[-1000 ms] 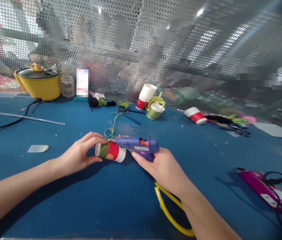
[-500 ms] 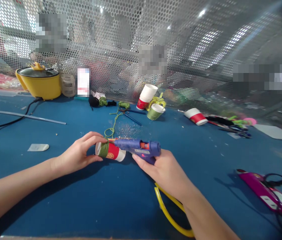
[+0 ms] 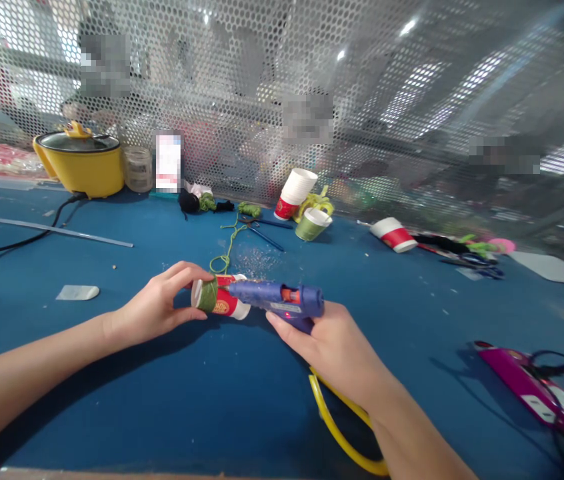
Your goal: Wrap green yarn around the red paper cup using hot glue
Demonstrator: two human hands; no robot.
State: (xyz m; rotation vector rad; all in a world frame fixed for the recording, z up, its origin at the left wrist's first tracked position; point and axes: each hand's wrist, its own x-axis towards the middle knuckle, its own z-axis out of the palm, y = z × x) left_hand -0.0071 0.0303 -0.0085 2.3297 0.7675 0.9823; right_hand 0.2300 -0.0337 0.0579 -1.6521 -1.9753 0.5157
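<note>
My left hand (image 3: 165, 303) pinches the base end of a red and white paper cup (image 3: 226, 306) lying on its side. Green yarn (image 3: 207, 295) is wound round that end of the cup, and a loose strand (image 3: 222, 262) runs back across the table to a small green bundle (image 3: 249, 209). In my right hand (image 3: 329, 340) is a blue hot glue gun (image 3: 275, 297) with a small red light lit. Its nozzle points left, over the cup close to the wound yarn; whether it touches cannot be made out.
Pliers (image 3: 265, 230), a stack of paper cups (image 3: 295, 193) and a green-wrapped cup (image 3: 313, 225) stand or lie behind. Another cup (image 3: 393, 235) lies to their right. A purple power strip (image 3: 527, 387) is at right, a yellow pot (image 3: 85, 167) back left, a glue stick (image 3: 62, 232) nearer.
The cup has turned slightly in my left hand, and its open end shows behind the glue gun now. The nozzle stays over the cup by the yarn; otherwise the view shifts only a little.
</note>
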